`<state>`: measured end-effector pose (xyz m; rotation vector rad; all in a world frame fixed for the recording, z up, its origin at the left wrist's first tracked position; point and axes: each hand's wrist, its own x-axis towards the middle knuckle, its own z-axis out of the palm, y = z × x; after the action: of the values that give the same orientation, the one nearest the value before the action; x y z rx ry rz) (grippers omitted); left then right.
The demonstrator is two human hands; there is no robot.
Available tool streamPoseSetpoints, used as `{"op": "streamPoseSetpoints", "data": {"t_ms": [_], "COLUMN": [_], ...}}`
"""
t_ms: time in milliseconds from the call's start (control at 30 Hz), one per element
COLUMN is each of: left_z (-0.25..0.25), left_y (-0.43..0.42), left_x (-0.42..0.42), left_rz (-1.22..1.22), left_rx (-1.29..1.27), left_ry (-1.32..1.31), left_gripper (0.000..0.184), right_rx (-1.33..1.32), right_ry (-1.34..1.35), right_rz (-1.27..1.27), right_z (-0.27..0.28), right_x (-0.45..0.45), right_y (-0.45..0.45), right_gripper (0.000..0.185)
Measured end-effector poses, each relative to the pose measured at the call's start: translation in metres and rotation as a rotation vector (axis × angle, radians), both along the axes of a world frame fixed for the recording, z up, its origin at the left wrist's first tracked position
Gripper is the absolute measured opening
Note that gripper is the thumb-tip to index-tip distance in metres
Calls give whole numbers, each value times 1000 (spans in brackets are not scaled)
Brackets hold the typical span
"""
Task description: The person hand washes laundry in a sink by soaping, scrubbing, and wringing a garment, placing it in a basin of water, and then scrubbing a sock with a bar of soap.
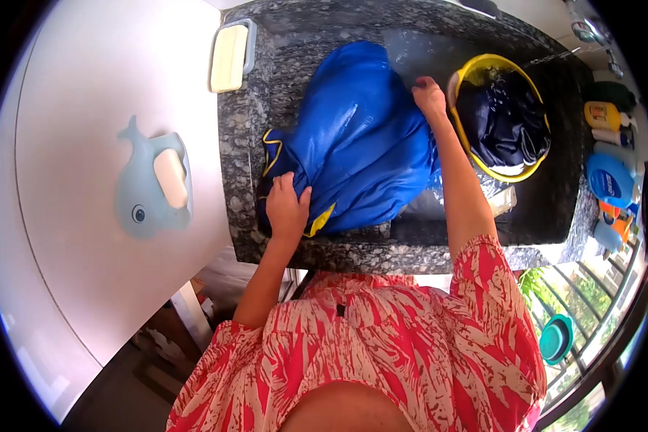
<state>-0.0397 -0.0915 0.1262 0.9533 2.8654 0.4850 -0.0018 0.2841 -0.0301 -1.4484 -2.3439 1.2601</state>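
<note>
A wet blue garment (pixel 367 144) with yellow trim lies bunched across the left part of the dark granite sink. At its near-left corner, my left hand (pixel 288 207) has its fingers curled on the cloth, gripping a fold. Beyond the garment's right side, my right hand (pixel 430 97) is closed over the basin, near the yellow bucket's rim. Whether anything is between its fingers I cannot make out. Dark wet cloth (pixel 500 119) fills the yellow bucket (pixel 538 164), with water running in from above.
A pale soap bar (pixel 228 57) rests on a tray at the counter's back left. Another bar (pixel 171 178) sits in a whale-shaped holder (pixel 140 180) on the white surface. Several bottles, including a blue one (pixel 610 180), line the right edge. A pale block (pixel 502 201) lies below the bucket.
</note>
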Motion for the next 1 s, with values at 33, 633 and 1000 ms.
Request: {"op": "streamPoseSetpoints", "data": {"t_ms": [33, 633, 1000], "left_z": [2, 24, 49], "left_y": [0, -15, 39], "left_x": [-1, 17, 30], "left_rz": [-8, 375, -353], "left_rx": [10, 382, 94], "left_ry": [-13, -97, -21], "left_gripper": [38, 35, 41], "right_rx": [23, -186, 330], "right_ry": [6, 709, -28], "right_rz": [1, 378, 14], "right_z": [-4, 105, -34], "right_x": [-7, -136, 22], "right_y": [4, 68, -25], "right_gripper": [43, 26, 49]}}
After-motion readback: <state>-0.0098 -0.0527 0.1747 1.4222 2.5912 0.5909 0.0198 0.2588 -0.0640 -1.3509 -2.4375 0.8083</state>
